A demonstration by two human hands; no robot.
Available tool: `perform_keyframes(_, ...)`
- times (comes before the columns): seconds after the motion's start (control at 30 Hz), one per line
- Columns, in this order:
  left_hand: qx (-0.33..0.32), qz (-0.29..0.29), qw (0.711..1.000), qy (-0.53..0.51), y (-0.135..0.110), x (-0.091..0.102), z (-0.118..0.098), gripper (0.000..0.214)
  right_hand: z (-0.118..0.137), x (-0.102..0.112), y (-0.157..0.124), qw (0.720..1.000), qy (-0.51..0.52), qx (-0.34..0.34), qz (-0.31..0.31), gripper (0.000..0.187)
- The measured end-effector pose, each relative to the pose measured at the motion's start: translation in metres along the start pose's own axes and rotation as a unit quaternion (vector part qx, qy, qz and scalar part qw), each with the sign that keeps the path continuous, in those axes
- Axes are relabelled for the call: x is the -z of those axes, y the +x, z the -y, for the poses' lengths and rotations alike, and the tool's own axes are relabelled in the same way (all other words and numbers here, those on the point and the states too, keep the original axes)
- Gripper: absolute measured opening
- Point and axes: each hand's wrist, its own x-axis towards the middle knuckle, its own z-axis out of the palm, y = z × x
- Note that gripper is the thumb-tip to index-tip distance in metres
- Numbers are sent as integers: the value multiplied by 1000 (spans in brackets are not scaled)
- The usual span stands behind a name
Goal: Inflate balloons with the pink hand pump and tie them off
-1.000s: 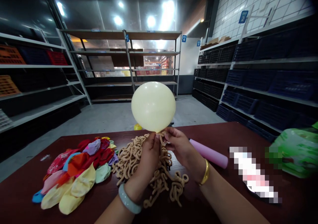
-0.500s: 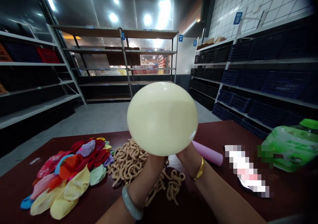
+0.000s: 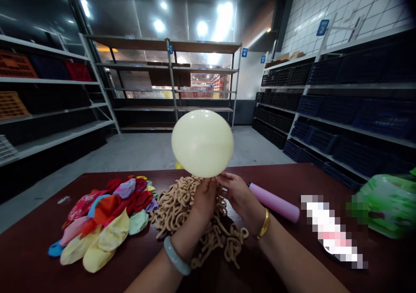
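Observation:
A round, inflated pale yellow balloon (image 3: 202,143) is held up over the table, its neck end down towards me. My left hand (image 3: 205,200), with a pale bangle at the wrist, is closed at the balloon's lower end. My right hand (image 3: 239,194), with a gold bracelet, pinches at the same end, fingertips close to the left ones. The neck itself is mostly hidden by the fingers. Below and behind my hands lies a heap of tan, curled, rope-like strands (image 3: 177,197). Uninflated balloons (image 3: 112,210) in many colours are piled to the left.
On the dark red table (image 3: 136,262), a pink-purple cylinder (image 3: 274,203) lies right of my hands. Farther right are a pixelated flat object (image 3: 331,232) and a green and white package (image 3: 386,206). Shelves (image 3: 204,46) stand behind, and crates (image 3: 344,115) fill racks at the right.
The balloon looks smaller and its lower end sits higher, so my fingers now show beneath it. The view has shifted slightly left. Both hands stay at the balloon's lower end.

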Motion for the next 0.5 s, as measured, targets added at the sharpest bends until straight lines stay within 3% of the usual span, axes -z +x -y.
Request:
perform_keyframes(0.13, -62, 20, 994, 85, 2, 3, 3, 27, -2, -2, 0, 1000, 12, 21, -13, 30)
perform_keyframes(0.23, -94, 31, 986, 138, 1, 5, 0, 29, -3, 1, 0, 1000, -2, 19, 21, 28)
perform_keyframes(0.4, -95, 25, 970, 221, 2, 6, 1, 30, -9, 12, 9, 999, -34, 29, 30, 25)
perform_keyframes(0.5, -78, 25, 974, 210, 8, 10, 5, 32, -11, 16, 24, 998, -51, 17, 16, 21)
